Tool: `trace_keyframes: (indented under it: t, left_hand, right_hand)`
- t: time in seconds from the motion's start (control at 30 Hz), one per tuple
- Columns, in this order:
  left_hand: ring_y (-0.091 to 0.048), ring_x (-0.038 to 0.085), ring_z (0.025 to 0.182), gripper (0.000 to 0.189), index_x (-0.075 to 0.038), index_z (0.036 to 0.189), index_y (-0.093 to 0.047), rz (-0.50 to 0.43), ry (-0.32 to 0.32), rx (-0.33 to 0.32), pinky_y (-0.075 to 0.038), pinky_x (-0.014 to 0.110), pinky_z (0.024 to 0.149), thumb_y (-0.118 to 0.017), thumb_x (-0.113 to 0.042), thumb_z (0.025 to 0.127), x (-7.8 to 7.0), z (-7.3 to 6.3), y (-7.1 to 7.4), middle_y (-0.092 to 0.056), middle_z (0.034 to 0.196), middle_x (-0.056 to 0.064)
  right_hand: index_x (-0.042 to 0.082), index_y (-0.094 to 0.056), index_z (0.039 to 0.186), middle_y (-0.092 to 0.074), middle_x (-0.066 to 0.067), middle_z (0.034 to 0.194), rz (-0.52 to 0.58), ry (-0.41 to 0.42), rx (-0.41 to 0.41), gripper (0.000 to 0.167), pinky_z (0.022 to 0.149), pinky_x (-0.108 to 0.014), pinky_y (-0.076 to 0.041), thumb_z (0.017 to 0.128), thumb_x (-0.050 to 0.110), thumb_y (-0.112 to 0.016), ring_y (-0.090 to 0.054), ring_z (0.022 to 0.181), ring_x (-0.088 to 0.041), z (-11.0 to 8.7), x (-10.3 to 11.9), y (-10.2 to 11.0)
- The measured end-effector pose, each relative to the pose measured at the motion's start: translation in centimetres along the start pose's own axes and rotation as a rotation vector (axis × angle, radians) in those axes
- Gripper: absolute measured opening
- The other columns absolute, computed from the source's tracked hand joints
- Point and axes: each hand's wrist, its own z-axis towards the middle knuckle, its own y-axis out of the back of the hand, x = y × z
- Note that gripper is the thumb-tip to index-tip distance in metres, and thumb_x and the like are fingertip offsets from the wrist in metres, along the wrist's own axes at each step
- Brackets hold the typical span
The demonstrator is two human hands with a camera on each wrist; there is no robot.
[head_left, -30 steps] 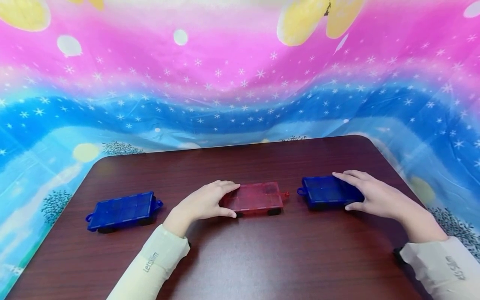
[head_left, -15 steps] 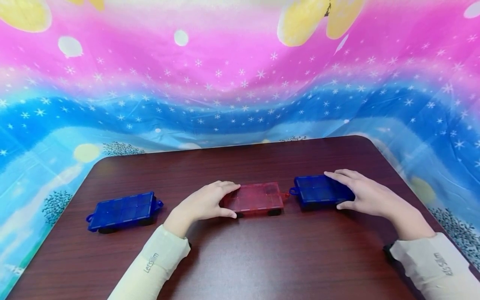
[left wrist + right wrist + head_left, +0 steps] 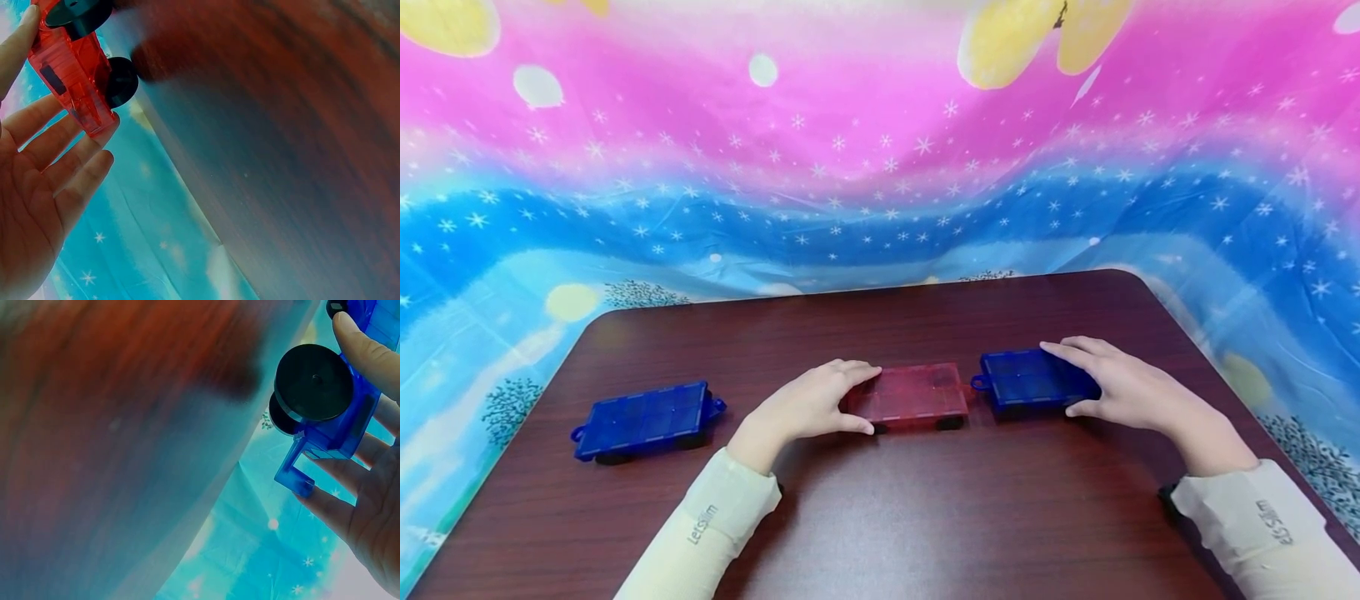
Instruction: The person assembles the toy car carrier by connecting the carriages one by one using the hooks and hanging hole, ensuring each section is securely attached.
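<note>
My left hand (image 3: 808,402) grips the left end of a clear red toy train car (image 3: 917,394), thumb on the near side and fingers on the far side. Black wheels (image 3: 123,81) show under the red car in the left wrist view. My right hand (image 3: 1138,385) holds the right end of a clear blue toy train car (image 3: 1026,379) the same way. The blue car's loop (image 3: 980,382) overlaps the red car's coupling in the head view. At the blue car's other end, a hook (image 3: 294,469) sticks out beside my fingers in the right wrist view.
A second blue toy car (image 3: 643,421) stands at the left of the dark wooden table (image 3: 925,517), with a loop at its left end and a hook at its right. A patterned pink and blue cloth (image 3: 850,167) hangs behind the table.
My right hand has slid the blue car leftward, bringing its loop up to the red car's coupling. My left hand and the red car have stayed in place.
</note>
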Motion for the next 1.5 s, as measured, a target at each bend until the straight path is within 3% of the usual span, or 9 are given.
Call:
trace_keyframes:
  t: [0.67,1.1,1.3,1.5]
  left_hand:
    - [-0.045,0.027,0.141,0.081,-0.012,0.150,-0.046,-0.001,-0.005,-0.003,-0.040,0.044,0.115,-0.077,-0.046,0.084,-0.1,0.3,0.1,-0.048,0.152,0.009]
    - [-0.041,0.028,0.144,0.082,-0.011,0.151,-0.043,0.047,-0.004,0.024,-0.040,0.045,0.115,-0.075,-0.048,0.086,-0.6,0.0,0.3,-0.044,0.155,0.010]
    - [-0.035,0.027,0.148,0.082,-0.012,0.152,-0.041,0.045,-0.029,0.009,-0.038,0.045,0.116,-0.074,-0.048,0.087,-0.7,-0.7,0.5,-0.039,0.159,0.007]
    - [-0.037,0.029,0.147,0.081,-0.013,0.152,-0.041,0.048,-0.038,-0.047,-0.039,0.048,0.115,-0.073,-0.048,0.087,0.3,-2.5,1.2,-0.040,0.158,0.008]
  right_hand:
    - [0.017,-0.042,0.152,-0.049,-0.022,0.144,-0.038,-0.012,0.035,0.086,0.098,-0.062,-0.048,0.078,0.029,-0.085,-0.046,0.132,-0.043,0.3,0.0,0.1]
    - [0.018,-0.040,0.153,-0.046,-0.021,0.147,0.016,-0.036,0.059,0.085,0.100,-0.064,-0.046,0.080,0.032,-0.083,-0.042,0.135,-0.044,-0.1,-0.2,0.0]
    - [0.019,-0.040,0.153,-0.044,-0.022,0.149,0.056,-0.057,0.050,0.084,0.101,-0.066,-0.044,0.081,0.033,-0.082,-0.039,0.137,-0.045,-0.4,0.2,0.7]
    - [0.019,-0.041,0.152,-0.042,-0.023,0.152,0.092,-0.023,0.016,0.082,0.104,-0.066,-0.040,0.082,0.035,-0.081,-0.035,0.141,-0.046,0.3,1.3,1.3]
